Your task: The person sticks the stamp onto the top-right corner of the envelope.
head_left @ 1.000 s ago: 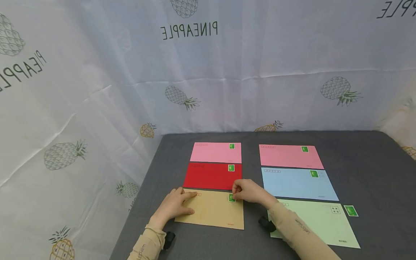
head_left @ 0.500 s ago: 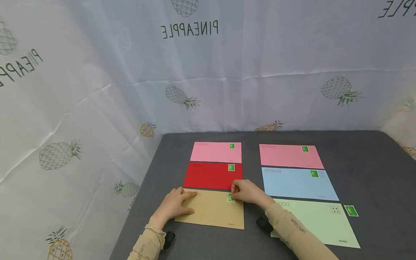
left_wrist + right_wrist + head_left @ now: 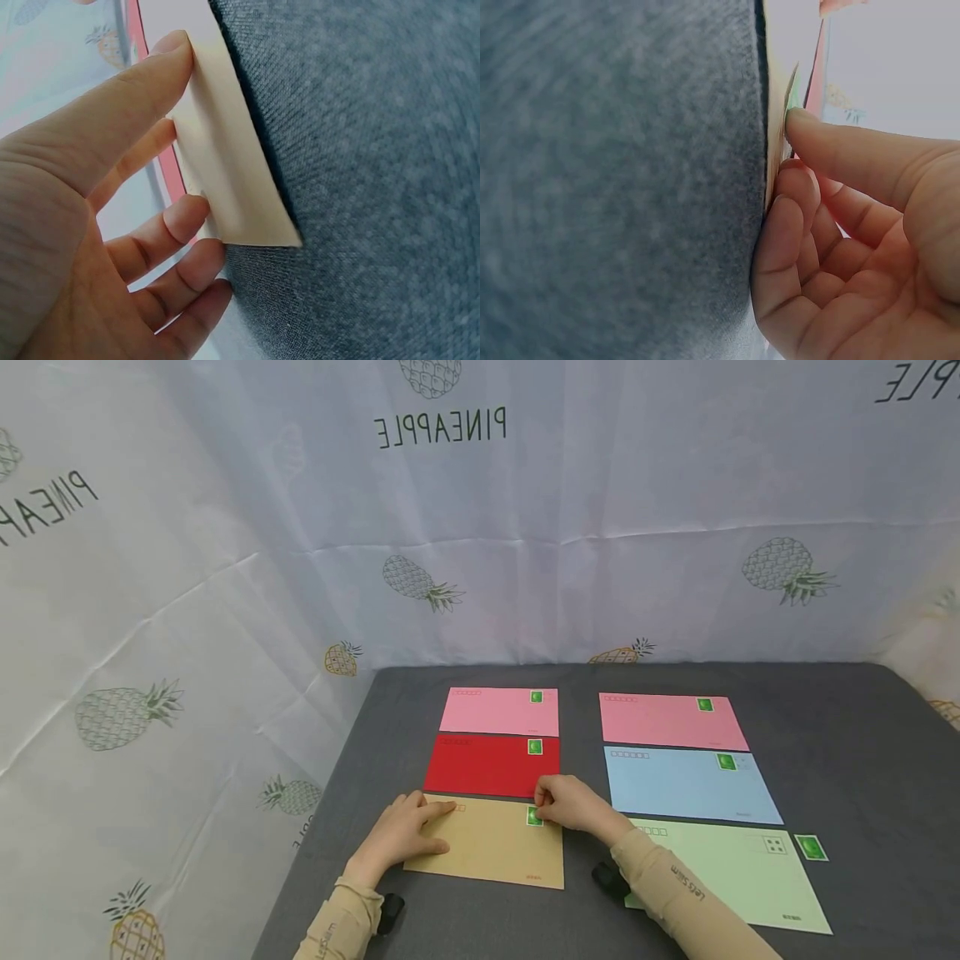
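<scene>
A tan envelope (image 3: 495, 852) lies at the front of the left column. My left hand (image 3: 405, 833) rests on its left end, thumb and index finger spread flat. In the left wrist view the thumb presses on the paper (image 3: 232, 172) and the other fingers lie along its edge. At the envelope's upper right corner, my right hand (image 3: 573, 802) pinches a green postage stamp (image 3: 533, 817) by its right side. From the right wrist, the stamp (image 3: 794, 90) stands slightly tilted off the paper, thumb on one face, the remaining fingers curled.
Behind the tan envelope lie a red envelope (image 3: 487, 768) and a pink one (image 3: 495, 714), both stamped. The right column has stamped pink (image 3: 660, 727) and blue (image 3: 675, 793) envelopes, and a light green one (image 3: 750, 877). A loose stamp (image 3: 811, 847) lies right of the green envelope.
The right hand and its stamp have shifted only slightly at the tan envelope's corner, and the right forearm has moved a little left. The left hand has stayed in place.
</scene>
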The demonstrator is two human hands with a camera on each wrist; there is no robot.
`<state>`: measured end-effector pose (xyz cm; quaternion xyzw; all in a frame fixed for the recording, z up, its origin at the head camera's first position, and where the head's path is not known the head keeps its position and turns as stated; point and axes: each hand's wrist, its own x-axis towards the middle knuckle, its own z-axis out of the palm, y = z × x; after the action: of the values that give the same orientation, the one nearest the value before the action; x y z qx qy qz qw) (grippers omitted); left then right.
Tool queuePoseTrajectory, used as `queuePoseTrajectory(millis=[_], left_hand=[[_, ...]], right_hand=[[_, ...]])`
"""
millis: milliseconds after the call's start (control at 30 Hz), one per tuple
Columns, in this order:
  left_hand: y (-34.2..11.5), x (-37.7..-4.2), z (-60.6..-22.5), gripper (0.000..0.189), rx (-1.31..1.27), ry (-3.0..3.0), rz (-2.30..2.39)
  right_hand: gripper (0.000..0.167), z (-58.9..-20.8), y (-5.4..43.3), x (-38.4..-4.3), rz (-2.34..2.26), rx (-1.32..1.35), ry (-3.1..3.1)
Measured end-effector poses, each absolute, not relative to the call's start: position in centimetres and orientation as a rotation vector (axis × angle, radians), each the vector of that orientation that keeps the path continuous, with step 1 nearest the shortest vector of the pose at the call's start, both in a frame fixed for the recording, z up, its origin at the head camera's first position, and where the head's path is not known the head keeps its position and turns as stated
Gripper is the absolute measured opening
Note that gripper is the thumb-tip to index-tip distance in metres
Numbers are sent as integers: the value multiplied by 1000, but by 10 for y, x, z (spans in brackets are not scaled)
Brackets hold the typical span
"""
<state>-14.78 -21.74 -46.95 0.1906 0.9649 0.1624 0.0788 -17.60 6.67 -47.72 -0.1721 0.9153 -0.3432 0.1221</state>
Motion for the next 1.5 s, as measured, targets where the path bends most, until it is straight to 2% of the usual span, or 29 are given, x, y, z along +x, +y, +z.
queuePoseTrajectory(millis=[733, 967, 1500], left_hand=[[-218, -149, -472, 59, 544, 2883, 504], [-219, -149, -471, 60, 551, 2889, 515], [-218, -148, -467, 59, 575, 2873, 480]], right_hand=[[14, -474, 63, -173, -910, -492, 2729], [6, -468, 61, -170, -857, -502, 2737], [7, -473, 60, -169, -835, -546, 2754]])
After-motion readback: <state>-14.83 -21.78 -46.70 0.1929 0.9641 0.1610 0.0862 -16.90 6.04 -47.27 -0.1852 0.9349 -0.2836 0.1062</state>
